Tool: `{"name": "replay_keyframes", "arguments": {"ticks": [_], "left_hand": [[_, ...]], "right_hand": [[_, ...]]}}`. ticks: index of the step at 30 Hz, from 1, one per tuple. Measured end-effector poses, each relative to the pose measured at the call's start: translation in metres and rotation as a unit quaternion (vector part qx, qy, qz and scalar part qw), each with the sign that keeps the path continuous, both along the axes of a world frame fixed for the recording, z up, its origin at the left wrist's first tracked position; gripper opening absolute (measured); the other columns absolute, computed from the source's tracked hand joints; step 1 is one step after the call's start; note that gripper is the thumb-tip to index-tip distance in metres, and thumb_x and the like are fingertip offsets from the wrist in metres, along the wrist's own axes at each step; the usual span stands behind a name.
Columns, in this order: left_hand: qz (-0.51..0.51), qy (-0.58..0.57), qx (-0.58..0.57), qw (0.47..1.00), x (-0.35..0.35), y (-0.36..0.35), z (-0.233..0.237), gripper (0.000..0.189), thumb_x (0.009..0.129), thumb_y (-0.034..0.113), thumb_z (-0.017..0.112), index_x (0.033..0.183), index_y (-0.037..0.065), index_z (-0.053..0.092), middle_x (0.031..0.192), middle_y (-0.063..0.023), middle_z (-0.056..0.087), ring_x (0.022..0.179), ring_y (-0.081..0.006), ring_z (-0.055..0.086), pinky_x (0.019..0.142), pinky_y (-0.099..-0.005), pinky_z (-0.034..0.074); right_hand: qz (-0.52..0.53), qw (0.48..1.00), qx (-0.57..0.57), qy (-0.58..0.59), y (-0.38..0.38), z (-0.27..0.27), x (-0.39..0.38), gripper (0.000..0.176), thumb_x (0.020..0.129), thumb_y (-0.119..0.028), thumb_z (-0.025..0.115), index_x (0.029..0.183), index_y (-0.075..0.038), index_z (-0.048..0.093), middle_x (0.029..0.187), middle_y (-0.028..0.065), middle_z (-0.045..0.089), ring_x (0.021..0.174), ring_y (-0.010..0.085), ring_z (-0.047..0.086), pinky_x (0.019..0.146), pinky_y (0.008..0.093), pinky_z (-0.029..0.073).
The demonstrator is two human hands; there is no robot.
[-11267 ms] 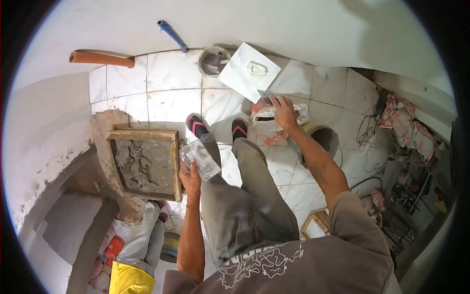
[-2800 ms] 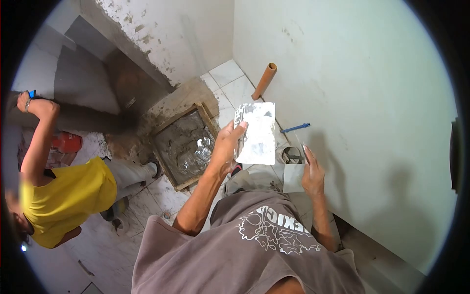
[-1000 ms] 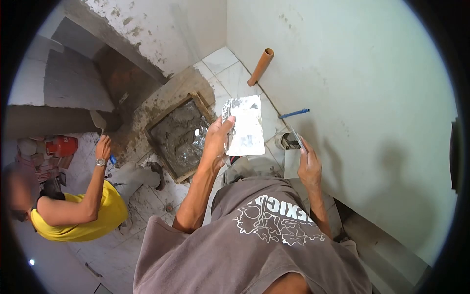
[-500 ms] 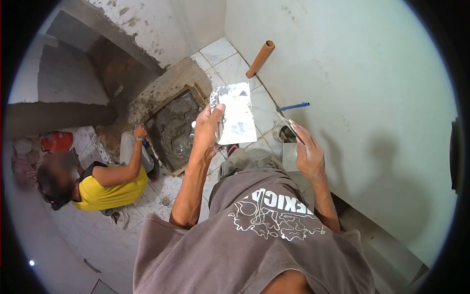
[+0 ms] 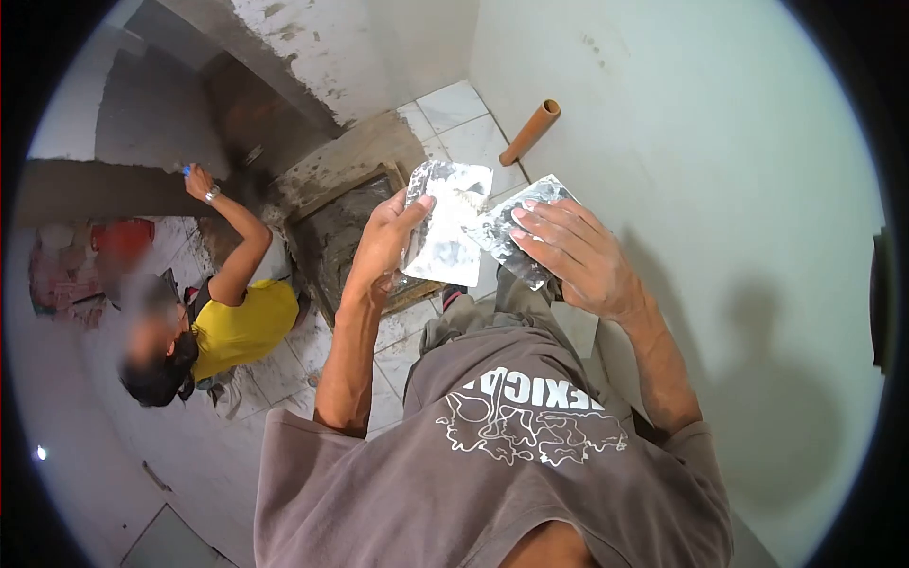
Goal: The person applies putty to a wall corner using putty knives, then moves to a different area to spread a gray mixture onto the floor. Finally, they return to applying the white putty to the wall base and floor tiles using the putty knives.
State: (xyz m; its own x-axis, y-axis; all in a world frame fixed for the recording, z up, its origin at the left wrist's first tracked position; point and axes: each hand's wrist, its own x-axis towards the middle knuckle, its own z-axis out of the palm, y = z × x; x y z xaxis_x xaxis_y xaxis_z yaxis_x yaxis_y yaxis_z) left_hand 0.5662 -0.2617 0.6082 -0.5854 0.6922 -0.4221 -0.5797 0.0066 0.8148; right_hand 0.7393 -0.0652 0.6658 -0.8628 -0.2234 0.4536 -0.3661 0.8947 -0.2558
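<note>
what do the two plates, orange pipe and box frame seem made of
Left plate: metal or plastic, unclear under white smears and glare. Right plate: probably metal, dark sheen between smears. Pipe: likely plastic, smooth, even orange. Frame: probably wood, dull, brownish boards.

The head-worn camera looks steeply down and forward over the wearer's brown printed T-shirt [image 5: 483, 473], close above the bare left hand [image 5: 386, 237] and bare right hand [image 5: 592, 263], its round, wide field reaching the smooth pale-green wall [image 5: 701, 142].
</note>
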Motion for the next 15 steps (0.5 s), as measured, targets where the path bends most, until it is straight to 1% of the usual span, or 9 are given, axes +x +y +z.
{"name": "replay_keyframes", "arguments": {"ticks": [5,7,9,11,13,15], "left_hand": [[0.049,0.017,0.01,0.999,0.008,0.002,0.005,0.037,0.093,0.014,0.054,0.123,-0.006,0.049,0.103,-0.0085,0.063,0.079,-0.0106,0.063,0.069,-0.0244,0.051],[0.078,0.014,0.013,0.997,0.012,0.004,0.004,0.037,0.093,0.014,0.054,0.123,-0.006,0.049,0.103,-0.0093,0.063,0.081,-0.0115,0.063,0.069,-0.0249,0.052],[0.096,-0.009,0.017,0.995,0.012,0.005,-0.001,0.036,0.093,0.013,0.054,0.123,-0.007,0.049,0.104,-0.0104,0.064,0.082,-0.0128,0.064,0.07,-0.0257,0.053],[0.128,-0.034,0.013,0.991,0.019,0.008,0.003,0.036,0.093,0.011,0.053,0.123,-0.007,0.048,0.106,-0.011,0.063,0.084,-0.0131,0.064,0.073,-0.0254,0.052],[0.162,-0.058,0.013,0.985,0.023,0.009,-0.002,0.036,0.093,0.011,0.053,0.123,-0.007,0.048,0.106,-0.0111,0.063,0.085,-0.0134,0.064,0.073,-0.0256,0.052],[0.197,-0.072,0.003,0.978,0.023,0.012,-0.002,0.036,0.092,0.011,0.053,0.123,-0.007,0.048,0.106,-0.011,0.063,0.086,-0.0138,0.064,0.074,-0.026,0.052]], "right_hand": [[0.058,0.998,0.003,0.001,0.017,-0.002,-0.013,0.043,0.072,0.004,0.057,0.114,-0.004,0.061,0.119,0.0109,0.06,0.113,0.0257,0.056,0.097,0.0435,0.043],[0.08,0.996,-0.025,0.002,0.024,-0.005,-0.019,0.043,0.072,0.004,0.057,0.114,-0.004,0.061,0.119,0.0111,0.06,0.113,0.0257,0.056,0.097,0.0435,0.043],[0.098,0.993,-0.061,0.0,0.028,-0.007,-0.027,0.044,0.071,0.003,0.058,0.114,-0.004,0.06,0.12,0.0111,0.06,0.114,0.0253,0.056,0.097,0.0434,0.043],[0.112,0.991,-0.074,-0.003,0.035,-0.006,-0.037,0.045,0.071,0.002,0.059,0.115,-0.004,0.06,0.121,0.0109,0.059,0.114,0.0251,0.056,0.097,0.0432,0.043],[0.121,0.989,-0.087,-0.014,0.043,-0.007,-0.045,0.046,0.071,0.001,0.061,0.116,-0.005,0.059,0.123,0.0104,0.058,0.115,0.0243,0.055,0.097,0.0429,0.042],[0.13,0.983,-0.128,-0.025,0.051,-0.005,-0.053,0.046,0.07,0.003,0.06,0.116,-0.005,0.059,0.122,0.0112,0.059,0.113,0.0269,0.056,0.096,0.0417,0.044]]}}
